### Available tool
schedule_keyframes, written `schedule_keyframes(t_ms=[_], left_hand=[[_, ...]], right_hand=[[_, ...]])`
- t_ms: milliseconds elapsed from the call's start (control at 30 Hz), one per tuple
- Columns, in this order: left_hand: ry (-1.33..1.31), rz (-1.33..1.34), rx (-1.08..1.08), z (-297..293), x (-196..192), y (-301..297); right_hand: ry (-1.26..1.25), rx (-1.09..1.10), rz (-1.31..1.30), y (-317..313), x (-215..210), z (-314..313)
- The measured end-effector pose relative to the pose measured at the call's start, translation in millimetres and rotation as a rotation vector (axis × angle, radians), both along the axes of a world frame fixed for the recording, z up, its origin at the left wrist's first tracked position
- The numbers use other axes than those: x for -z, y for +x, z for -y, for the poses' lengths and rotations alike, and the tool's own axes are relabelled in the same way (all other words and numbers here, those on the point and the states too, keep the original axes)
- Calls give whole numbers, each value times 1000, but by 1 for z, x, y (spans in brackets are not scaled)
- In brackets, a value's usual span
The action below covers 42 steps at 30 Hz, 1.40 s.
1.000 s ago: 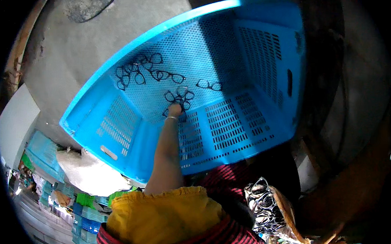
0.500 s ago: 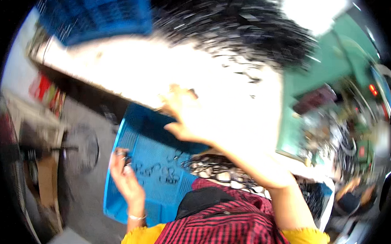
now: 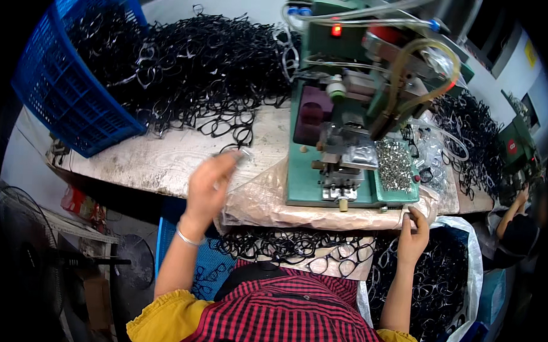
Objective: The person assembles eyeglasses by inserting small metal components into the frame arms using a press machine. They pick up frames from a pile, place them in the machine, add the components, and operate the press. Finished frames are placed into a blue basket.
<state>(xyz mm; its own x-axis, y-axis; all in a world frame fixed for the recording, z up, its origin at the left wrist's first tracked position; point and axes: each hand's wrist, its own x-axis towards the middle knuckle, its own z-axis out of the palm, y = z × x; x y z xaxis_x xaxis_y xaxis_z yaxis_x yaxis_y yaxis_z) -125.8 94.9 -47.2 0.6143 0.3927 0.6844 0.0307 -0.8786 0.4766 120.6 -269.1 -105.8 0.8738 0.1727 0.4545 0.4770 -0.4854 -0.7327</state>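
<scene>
Head view, setting: I look down on a worn pale workbench (image 3: 166, 158) in a workshop, its front edge bowed by the lens; a second station with a person sits at the far right of the frame.
Upper left: a blue plastic basket (image 3: 59, 91) lies tipped on the bench, and a big heap of black eyeglass frames (image 3: 193, 59) spills from it across the top of the picture.
Centre: a small green bench machine (image 3: 347, 143) with tubes and a red lamp stands on a crinkled plastic sheet (image 3: 267, 201); a tray of small silver metal parts (image 3: 395, 166) sits at its right.
Left hand: my left hand (image 3: 210, 187) is raised over the bench edge left of the machine, fingers pinched on a small clear piece (image 3: 245, 153). It is blurred, so I cannot tell what kind of piece it is.
Right hand: my right hand (image 3: 413, 233) grips the bench edge and sheet at lower right, fingers curled over it, holding no part.
Below the bench: more black frames lie in a lap pile (image 3: 295, 247), a white sack (image 3: 470, 268) at right, and a light blue crate (image 3: 207, 271) lower left.
Progress, my judgement: most frames wait in the heap; how many are done I cannot tell.
</scene>
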Motion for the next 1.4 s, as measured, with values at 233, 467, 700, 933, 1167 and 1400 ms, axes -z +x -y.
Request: schedule_keyframes(t_ms=[233,467,700,933,1167,1400], left_hand=[[180,133,603,103,-30,108],[178,163,691,101,-34,132],[118,168,766,95,-22,146],[130,150,777,90,-17,142],[86,191,757,97,-7,147],[120,189,-12,92,42,61]], right_hand=[[-333,-56,348,71,4,-47],[-207,-152,372,96,-21,-80],[-85,-129,68,102,-15,-85],[199,-161,-148,123,-8,-72],[-472,-435,495,92,-25,-102],[-3,-287,132,110,-7,-86]])
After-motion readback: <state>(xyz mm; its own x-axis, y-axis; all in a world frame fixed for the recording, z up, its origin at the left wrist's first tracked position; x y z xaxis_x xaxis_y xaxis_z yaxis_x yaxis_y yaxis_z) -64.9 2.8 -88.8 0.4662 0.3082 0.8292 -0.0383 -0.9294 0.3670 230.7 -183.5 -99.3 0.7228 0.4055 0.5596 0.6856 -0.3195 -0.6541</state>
